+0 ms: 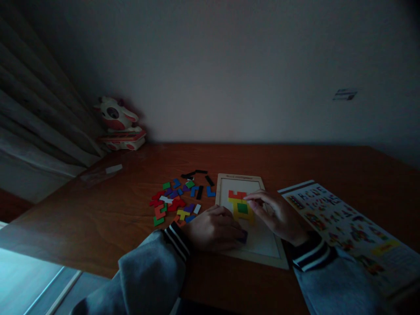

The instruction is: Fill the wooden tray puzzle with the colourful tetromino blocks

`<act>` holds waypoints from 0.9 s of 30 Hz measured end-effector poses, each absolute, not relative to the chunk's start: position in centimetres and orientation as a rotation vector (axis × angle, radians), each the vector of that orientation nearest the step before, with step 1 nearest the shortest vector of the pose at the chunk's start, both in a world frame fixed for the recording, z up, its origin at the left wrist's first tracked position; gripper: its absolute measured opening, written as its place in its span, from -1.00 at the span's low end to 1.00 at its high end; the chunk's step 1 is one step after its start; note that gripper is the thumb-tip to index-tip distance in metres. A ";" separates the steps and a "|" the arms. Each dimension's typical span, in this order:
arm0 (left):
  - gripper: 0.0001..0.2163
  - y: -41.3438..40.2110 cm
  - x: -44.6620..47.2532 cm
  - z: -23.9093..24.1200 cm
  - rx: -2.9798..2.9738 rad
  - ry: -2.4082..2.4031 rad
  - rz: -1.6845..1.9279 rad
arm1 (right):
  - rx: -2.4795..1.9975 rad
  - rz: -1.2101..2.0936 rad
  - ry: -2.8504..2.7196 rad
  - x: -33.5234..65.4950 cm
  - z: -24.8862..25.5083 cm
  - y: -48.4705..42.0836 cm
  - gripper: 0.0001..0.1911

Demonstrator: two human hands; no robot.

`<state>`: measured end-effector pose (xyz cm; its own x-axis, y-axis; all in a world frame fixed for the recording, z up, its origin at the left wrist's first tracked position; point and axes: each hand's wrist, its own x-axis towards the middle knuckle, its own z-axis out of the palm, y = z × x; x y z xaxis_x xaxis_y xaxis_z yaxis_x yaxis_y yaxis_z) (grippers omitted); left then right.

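Note:
On the wooden puzzle board (226, 176) lie a red piece (236, 194), a green piece (243, 208) and yellow pieces (243, 216) around the green. My right hand (277, 216) is over the board's right side, thumb and forefinger stretched out and slightly apart at the top right of the yellow pieces. Nothing shows between these fingertips. My left hand (215, 227) rests across the board's lower left edge, its fingers curled. A dark purple puzzle piece (243, 237) sticks out at its fingertips; the grip itself is partly hidden.
Many loose coloured pieces (177, 203) lie left of the board, with several black strips (209, 180) behind them. A printed pattern sheet (348, 227) lies to the right. A cow-shaped toy keyboard (123, 140) stands at the back left of the wooden table (282, 159), near a curtain (49, 127).

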<state>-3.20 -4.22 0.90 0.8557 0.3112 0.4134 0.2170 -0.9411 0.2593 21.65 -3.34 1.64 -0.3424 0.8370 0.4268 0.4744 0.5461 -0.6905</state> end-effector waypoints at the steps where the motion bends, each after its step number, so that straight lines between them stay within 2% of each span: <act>1: -0.78 -4.4 -3.2 1.1 2.831 0.372 0.667 | -1.072 0.580 -1.981 21.6 1.6 -3.3 -0.76; 11: -0.66 -5.0 -2.8 1.6 2.896 0.372 0.570 | -1.072 0.563 -1.985 21.4 1.8 -3.3 -0.74; 27: -0.69 -5.0 -2.7 1.8 2.970 0.514 0.649 | -1.056 0.605 -1.963 21.5 1.3 -3.2 -0.74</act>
<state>-2.72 -4.96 1.85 0.8559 0.3331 0.3955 0.3085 -0.9428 0.1266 21.50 -3.15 1.34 -0.3234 0.8439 0.4282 0.4564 0.5355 -0.7106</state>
